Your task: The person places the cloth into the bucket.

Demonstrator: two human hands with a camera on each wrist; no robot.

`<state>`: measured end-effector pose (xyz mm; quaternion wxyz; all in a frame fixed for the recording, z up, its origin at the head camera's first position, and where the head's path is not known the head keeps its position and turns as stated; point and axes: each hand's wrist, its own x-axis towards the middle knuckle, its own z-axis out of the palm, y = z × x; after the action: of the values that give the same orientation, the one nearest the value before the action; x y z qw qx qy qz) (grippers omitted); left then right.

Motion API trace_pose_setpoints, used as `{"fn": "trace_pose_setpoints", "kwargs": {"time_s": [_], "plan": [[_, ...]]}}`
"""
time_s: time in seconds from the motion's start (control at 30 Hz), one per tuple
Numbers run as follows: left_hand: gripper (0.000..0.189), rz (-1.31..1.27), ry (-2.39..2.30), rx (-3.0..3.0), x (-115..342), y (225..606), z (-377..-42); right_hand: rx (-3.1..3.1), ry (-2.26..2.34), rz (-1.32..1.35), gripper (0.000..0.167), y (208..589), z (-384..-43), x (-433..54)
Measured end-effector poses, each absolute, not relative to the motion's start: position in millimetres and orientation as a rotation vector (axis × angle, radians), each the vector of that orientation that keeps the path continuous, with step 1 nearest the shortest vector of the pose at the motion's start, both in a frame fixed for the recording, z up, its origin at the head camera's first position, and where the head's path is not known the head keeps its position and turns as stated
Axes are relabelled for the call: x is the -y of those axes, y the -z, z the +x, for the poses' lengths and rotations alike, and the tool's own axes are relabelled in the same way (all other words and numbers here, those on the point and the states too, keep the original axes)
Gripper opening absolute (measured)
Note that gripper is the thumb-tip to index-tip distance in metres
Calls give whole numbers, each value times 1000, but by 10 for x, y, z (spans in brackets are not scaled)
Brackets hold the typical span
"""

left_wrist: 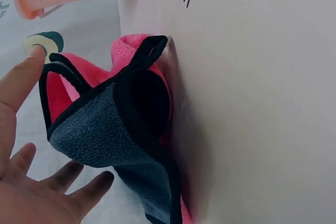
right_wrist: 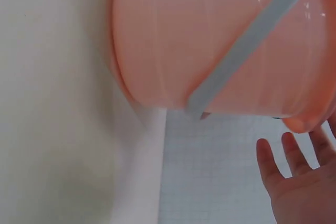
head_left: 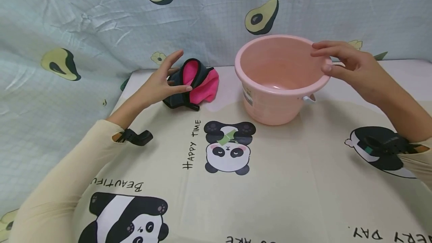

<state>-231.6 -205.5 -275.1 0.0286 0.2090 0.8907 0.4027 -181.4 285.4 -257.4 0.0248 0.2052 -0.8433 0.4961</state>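
A pink plastic bucket (head_left: 273, 106) stands upright near the back of the table, its inside bare in the head view. My right hand (head_left: 354, 61) is at its right rim, thumb and fingertips overlapping the edge; the right wrist view shows the lower fingers (right_wrist: 296, 156) straight and spread beside the wall. A grey-blue and pink cloth (head_left: 207, 85) with black edging lies crumpled to the bucket's left. Around its left side my left hand (head_left: 158, 83) spreads, thumb in front and index finger raised. In the left wrist view, the cloth (left_wrist: 100, 129) rises in folds beside the fingers.
The bucket's grey-white handle (right_wrist: 252, 40) hangs down its side. Behind the table is a pale sheet (head_left: 209, 21) with avocado prints. The tablecloth (head_left: 283, 183) carries panda drawings and lettering. A black strap (head_left: 136, 137) circles each wrist.
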Motion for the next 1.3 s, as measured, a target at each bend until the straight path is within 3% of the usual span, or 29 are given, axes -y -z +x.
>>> {"fn": "trace_pose_setpoints", "kwargs": {"time_s": [0.3, 0.63, 0.9, 1.3], "plan": [[109, 668, -1282, -2746, 1998, 2896, -2474, 2110, -2252, 787, 28, 2759, -1852, -2745], [105, 589, -1256, -2686, 1935, 2924, -2514, 2059, -2321, 798, 25, 2785, -1862, -2720], [83, 864, -1158, -2731, 1871, 2937, -2546, 2066, -2307, 753, 23, 2808, -1857, -2703], [33, 933, -853, -2656, 1797, 2933, -2522, 2101, -2255, 770, 23, 2826, -1859, -2714]]}}
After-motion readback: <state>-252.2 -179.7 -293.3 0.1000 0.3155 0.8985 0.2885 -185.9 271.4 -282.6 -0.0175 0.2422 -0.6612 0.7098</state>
